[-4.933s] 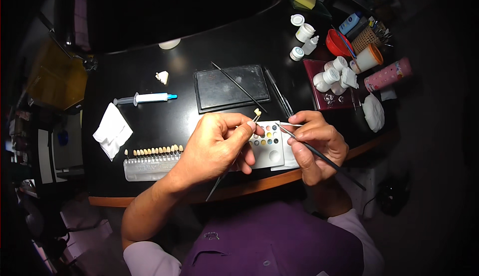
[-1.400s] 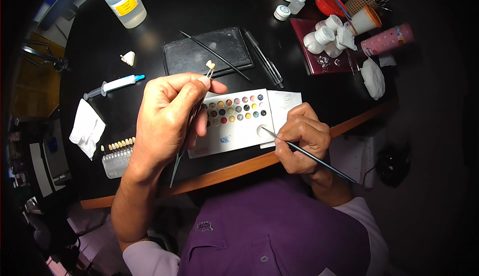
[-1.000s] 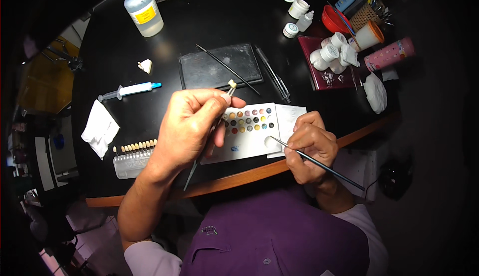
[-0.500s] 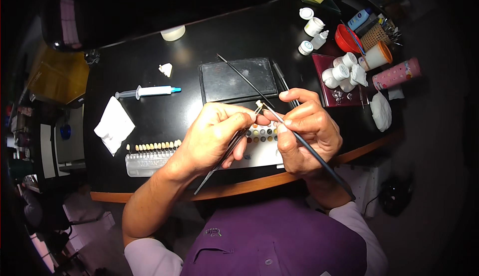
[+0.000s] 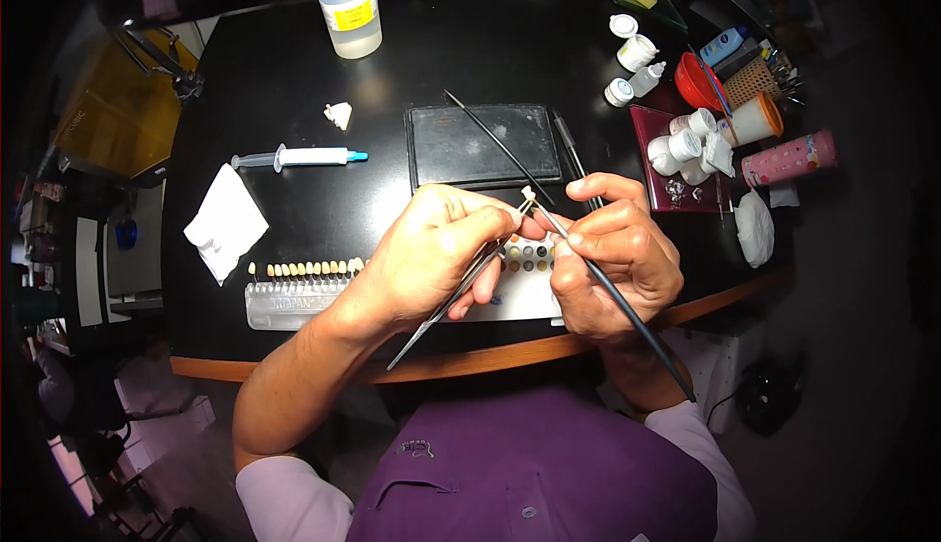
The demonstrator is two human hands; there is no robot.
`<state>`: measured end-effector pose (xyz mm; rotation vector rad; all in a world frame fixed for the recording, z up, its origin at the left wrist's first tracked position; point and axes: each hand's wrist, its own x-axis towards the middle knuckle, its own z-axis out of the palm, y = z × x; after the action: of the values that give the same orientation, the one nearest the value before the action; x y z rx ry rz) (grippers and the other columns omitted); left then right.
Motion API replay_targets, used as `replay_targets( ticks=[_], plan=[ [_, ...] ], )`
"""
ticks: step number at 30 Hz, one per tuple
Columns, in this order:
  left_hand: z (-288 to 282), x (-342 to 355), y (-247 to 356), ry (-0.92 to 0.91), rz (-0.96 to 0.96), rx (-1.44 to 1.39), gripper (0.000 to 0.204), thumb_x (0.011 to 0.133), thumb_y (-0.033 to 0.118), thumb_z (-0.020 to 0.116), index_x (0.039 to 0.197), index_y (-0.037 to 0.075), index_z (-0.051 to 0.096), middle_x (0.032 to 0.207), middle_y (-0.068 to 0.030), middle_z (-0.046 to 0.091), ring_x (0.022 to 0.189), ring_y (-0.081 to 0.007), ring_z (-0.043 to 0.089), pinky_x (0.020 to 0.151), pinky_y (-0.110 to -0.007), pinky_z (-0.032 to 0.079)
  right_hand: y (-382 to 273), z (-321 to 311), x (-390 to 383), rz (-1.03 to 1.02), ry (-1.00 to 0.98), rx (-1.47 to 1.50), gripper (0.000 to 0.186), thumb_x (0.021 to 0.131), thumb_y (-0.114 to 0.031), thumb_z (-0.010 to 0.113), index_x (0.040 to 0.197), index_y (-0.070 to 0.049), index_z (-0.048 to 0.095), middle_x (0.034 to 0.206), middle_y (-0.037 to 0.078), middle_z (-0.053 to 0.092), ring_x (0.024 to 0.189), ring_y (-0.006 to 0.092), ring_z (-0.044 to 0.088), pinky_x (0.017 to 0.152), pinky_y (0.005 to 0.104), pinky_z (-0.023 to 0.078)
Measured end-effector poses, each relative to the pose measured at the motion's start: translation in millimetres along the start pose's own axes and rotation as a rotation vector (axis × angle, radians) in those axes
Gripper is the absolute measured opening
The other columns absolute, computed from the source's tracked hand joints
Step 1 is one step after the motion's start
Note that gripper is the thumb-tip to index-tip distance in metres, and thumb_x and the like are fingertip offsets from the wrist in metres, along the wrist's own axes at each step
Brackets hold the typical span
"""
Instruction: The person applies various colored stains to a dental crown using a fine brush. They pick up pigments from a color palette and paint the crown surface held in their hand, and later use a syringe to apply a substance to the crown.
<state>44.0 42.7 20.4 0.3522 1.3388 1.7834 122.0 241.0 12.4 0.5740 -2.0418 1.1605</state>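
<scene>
Between the fingers of my left hand [image 5: 426, 253] is a pair of metal tweezers [image 5: 446, 307], gripping a small tooth-shaped piece [image 5: 529, 192], pale with a pinkish tint. My right hand [image 5: 632, 272] is closed round a dark-handled fine brush [image 5: 632, 319]. The brush's tip is right beside the tooth-shaped piece; whether they touch I cannot tell. Under both hands lies a white sheet [image 5: 520, 302] with rows of coloured dots, partly covered by them. Just beyond the hands is a flat black slab [image 5: 451, 155], with a second thin brush [image 5: 495, 137] lying across it.
At the left are a tooth shade guide [image 5: 284, 315], a folded white tissue [image 5: 225, 233] and a syringe [image 5: 312, 157]. A clear bottle [image 5: 355, 42] stands at the back. White jars [image 5: 676, 150] crowd a maroon tray [image 5: 642, 121] at the right, near a red bowl [image 5: 698, 83] and pink cylinder [image 5: 784, 160].
My view has tipped upward, bringing more of the bottle at the back into sight. The hands keep almost the same pose, with brush tip and tooth-shaped piece still close together.
</scene>
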Motion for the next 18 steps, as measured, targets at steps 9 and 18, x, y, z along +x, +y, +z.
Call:
replay_targets(
  ticks=[9,18],
  plan=[
    [-0.8,-0.2,1.0,0.012,-0.014,0.045,0.039,0.108,0.021,0.052,0.116,-0.008,0.077,0.056,-0.0068,0.062,0.037,-0.0098,0.049,0.037,-0.025,0.039,0.7,0.5,1.3,0.007,-0.051,-0.024,0.022,0.078,0.012,0.076,0.092,-0.002,0.066,0.084,0.008,0.068,0.098,0.0321,0.071,0.084,0.0406,0.067],
    [1.2,-1.5,0.7,0.043,-0.009,0.059,0.036,0.106,0.019,0.054,0.113,-0.008,0.078,0.054,-0.006,0.062,0.037,-0.0092,0.049,0.037,-0.026,0.037,1.0,1.2,-1.9,0.02,-0.047,-0.06,0.021,0.077,0.012,0.075,0.09,-0.002,0.065,0.08,0.008,0.066,0.094,0.031,0.071,0.085,0.0423,0.066]
  ],
)
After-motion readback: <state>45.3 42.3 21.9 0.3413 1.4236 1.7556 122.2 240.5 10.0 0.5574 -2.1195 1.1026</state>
